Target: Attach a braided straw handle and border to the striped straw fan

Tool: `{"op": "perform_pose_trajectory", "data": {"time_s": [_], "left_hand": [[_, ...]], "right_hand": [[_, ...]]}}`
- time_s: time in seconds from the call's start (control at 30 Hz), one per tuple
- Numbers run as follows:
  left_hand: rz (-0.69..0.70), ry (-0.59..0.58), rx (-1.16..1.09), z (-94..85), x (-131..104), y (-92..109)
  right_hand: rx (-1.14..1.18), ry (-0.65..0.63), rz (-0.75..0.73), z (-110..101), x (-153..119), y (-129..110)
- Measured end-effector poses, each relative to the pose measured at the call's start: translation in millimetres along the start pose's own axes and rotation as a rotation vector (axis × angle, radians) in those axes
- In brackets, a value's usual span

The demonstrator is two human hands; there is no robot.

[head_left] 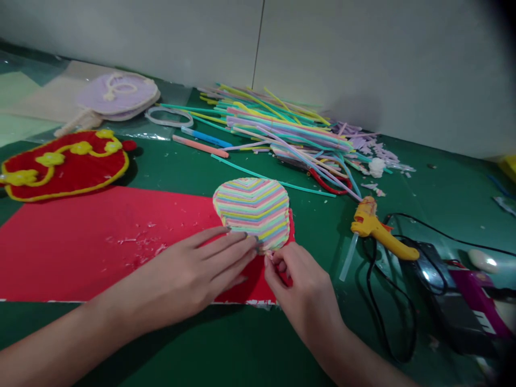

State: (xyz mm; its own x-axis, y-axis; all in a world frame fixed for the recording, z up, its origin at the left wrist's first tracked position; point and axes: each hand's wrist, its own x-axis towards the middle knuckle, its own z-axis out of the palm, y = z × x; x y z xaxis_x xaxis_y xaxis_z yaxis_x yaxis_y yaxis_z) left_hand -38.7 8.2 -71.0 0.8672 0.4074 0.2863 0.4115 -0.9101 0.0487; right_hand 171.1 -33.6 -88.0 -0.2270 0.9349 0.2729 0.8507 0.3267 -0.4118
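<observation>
A roundish piece (253, 207) covered in pastel chevron stripes, which look like pipe cleaners, rests on the right end of a red sheet (80, 242). My left hand (201, 263) lies flat with its fingers stretched out, fingertips touching the piece's lower edge. At the bottom right of that edge, my right hand (302, 285) is closed, thumb and fingers pinched together. Between them shows a tiny pinkish bit, too small to name. My fingers cover part of the lower rim.
A heap of pastel pipe cleaners (282, 121) lies at the back. To the right rests a yellow glue gun (374, 228) with a black cord (373, 306). Decorated red (68, 164) and lilac (116, 97) fan-like pieces are at left, near blue (205, 137) and orange (199, 145) pens.
</observation>
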Motion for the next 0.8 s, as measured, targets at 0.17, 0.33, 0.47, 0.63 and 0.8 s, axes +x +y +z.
{"op": "perform_pose_trajectory", "data": {"time_s": [0.17, 0.33, 0.47, 0.63, 0.8], "left_hand": [[0.016, -0.011, -0.004, 5.9, -9, 5], [0.072, -0.001, 0.026, 6.0, -4, 1], [0.055, 0.032, 0.006, 9.4, 1, -1], [-0.007, 0.054, -0.053, 16.8, 1, -1], [0.005, 0.053, -0.057, 14.6, 3, -5]], "right_hand": [[-0.006, -0.003, 0.005, -1, 1, -1], [-0.015, -0.041, 0.025, -2, 0, -2], [-0.043, -0.065, 0.026, -3, 2, -4], [-0.073, -0.062, 0.021, -4, 2, -5], [-0.092, -0.084, 0.021, -2, 1, -4]]}}
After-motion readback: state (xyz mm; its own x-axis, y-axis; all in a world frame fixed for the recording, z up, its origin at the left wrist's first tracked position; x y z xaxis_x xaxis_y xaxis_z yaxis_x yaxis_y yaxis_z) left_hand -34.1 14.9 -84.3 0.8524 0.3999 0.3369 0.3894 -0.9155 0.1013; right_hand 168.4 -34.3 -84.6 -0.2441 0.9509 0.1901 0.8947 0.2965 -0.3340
